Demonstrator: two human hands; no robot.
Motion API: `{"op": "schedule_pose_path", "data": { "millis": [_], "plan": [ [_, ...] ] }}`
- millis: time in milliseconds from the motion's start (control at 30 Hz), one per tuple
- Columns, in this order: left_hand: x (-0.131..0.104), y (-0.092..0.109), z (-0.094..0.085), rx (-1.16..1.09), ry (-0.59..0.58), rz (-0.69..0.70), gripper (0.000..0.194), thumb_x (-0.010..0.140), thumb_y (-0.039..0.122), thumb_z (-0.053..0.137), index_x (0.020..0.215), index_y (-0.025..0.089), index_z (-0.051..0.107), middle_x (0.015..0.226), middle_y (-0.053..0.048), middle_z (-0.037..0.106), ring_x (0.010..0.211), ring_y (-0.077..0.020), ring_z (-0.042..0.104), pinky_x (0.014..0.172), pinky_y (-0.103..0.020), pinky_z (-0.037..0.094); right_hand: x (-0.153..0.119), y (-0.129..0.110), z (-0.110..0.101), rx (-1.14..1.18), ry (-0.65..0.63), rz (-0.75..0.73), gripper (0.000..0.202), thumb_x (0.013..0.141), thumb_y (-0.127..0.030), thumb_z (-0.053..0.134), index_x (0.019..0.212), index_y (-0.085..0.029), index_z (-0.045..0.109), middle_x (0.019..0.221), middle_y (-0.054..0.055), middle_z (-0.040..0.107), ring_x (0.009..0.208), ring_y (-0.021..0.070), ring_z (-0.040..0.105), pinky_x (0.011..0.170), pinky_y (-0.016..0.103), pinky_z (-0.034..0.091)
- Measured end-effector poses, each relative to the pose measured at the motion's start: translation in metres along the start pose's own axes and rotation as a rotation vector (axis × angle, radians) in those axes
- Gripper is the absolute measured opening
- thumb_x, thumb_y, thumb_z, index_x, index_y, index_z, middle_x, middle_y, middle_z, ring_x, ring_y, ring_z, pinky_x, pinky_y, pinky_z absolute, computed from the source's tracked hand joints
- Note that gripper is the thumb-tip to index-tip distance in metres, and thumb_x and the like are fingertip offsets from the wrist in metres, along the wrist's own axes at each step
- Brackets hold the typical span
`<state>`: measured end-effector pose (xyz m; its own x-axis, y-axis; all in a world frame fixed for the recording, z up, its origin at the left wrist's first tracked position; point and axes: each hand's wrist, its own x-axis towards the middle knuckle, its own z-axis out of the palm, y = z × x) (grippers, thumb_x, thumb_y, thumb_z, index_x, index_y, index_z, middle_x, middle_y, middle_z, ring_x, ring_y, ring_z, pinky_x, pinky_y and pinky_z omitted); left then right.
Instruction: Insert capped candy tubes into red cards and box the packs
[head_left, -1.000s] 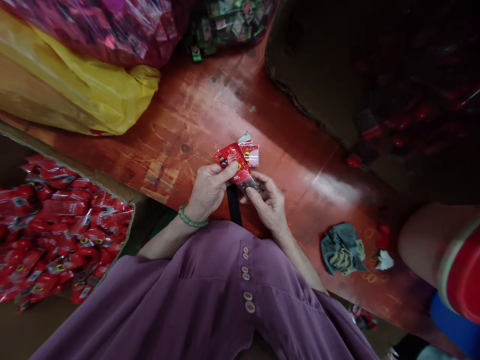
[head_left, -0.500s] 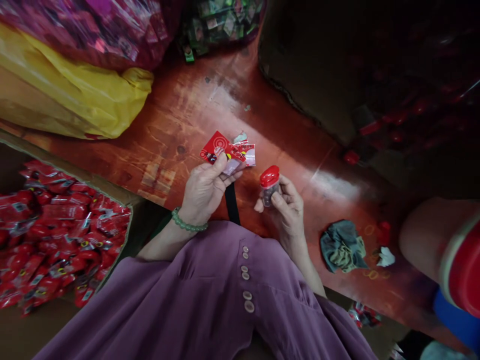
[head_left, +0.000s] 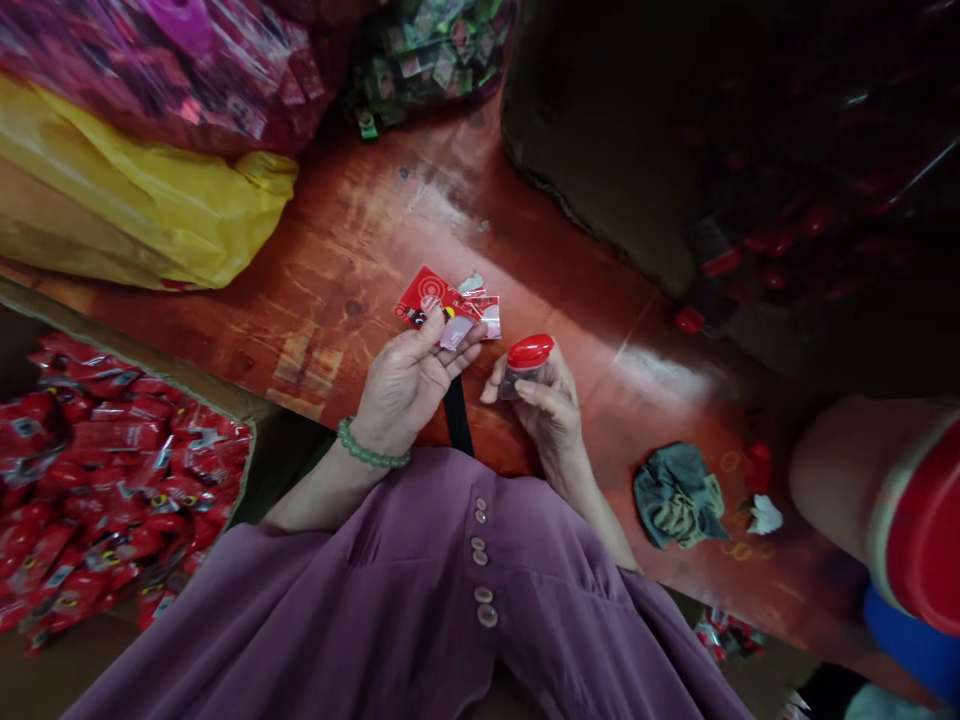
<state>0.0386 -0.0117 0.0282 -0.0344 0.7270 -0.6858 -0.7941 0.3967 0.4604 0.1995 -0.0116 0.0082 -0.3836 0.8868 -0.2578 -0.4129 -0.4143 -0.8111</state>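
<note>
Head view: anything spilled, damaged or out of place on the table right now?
Nothing spilled. A crumpled cloth, a white scrap and loose rubber bands litter the red table right of the right hand, which holds a red-capped vial.

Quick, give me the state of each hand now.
Left hand: closed on flat red printed plastic packets.
Right hand: closed on a small clear jar with red cap.

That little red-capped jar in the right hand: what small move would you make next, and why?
Probably ease the red-capped jar toward the red packet. The right hand holds the jar just beside the left hand, which pinches the packet with its mouth facing the jar.
</note>
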Motion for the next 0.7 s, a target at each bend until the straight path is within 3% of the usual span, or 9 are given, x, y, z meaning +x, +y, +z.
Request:
{"op": "schedule_pose_path", "data": {
  "millis": [133, 267, 433, 600, 700],
  "plan": [
    [0.003, 0.000, 0.000, 0.020, 0.014, 0.004, 0.019, 0.093, 0.035, 0.064, 0.087, 0.017, 0.067, 0.096, -0.004, 0.077, 0.103, -0.0184, 0.074, 0.099, -0.033, 0.056, 0.003, 0.004, -0.002, 0.006, 0.047, -0.025, 0.024, 0.075, -0.026, 0.073, 0.093, -0.024, 0.057, 0.076, -0.006, 0.063, 0.052, 0.0075, 0.056, 0.054, 0.023, 0.046],
    [0.005, -0.002, 0.002, 0.015, -0.009, -0.014, 0.018, 0.091, 0.034, 0.067, 0.088, 0.016, 0.069, 0.097, -0.005, 0.077, 0.105, -0.0205, 0.073, 0.100, -0.035, 0.055, 0.002, 0.005, -0.007, -0.145, 0.149, -0.038, 0.032, 0.076, -0.031, 0.077, 0.104, -0.025, 0.063, 0.070, -0.008, 0.056, 0.052, 0.0063, 0.048, 0.053, 0.023, 0.039],
    [0.003, -0.008, 0.007, -0.012, -0.028, -0.038, 0.017, 0.088, 0.033, 0.071, 0.085, 0.016, 0.070, 0.094, -0.005, 0.076, 0.107, -0.0222, 0.072, 0.100, -0.037, 0.055, 0.005, 0.002, -0.006, -0.360, 0.299, -0.064, 0.027, 0.073, -0.037, 0.083, 0.091, -0.024, 0.069, 0.064, -0.008, 0.054, 0.055, 0.0074, 0.047, 0.055, 0.023, 0.041],
    [-0.001, -0.018, 0.013, -0.006, -0.128, -0.028, 0.020, 0.081, 0.034, 0.078, 0.076, 0.016, 0.071, 0.095, -0.006, 0.077, 0.111, -0.0230, 0.070, 0.102, -0.039, 0.053, 0.016, 0.001, 0.002, -0.227, 0.223, -0.155, 0.024, 0.079, -0.037, 0.079, 0.073, -0.022, 0.061, 0.072, -0.006, 0.060, 0.056, 0.0065, 0.052, 0.058, 0.024, 0.046],
    [-0.005, -0.024, 0.015, 0.042, -0.159, -0.004, 0.024, 0.077, 0.037, 0.082, 0.073, 0.015, 0.072, 0.092, -0.006, 0.077, 0.106, -0.0222, 0.071, 0.100, -0.038, 0.054, 0.018, -0.002, 0.008, -0.220, 0.273, -0.154, 0.027, 0.075, -0.036, 0.082, 0.073, -0.022, 0.059, 0.074, -0.006, 0.063, 0.056, 0.0066, 0.052, 0.059, 0.025, 0.049]
  ]
}}
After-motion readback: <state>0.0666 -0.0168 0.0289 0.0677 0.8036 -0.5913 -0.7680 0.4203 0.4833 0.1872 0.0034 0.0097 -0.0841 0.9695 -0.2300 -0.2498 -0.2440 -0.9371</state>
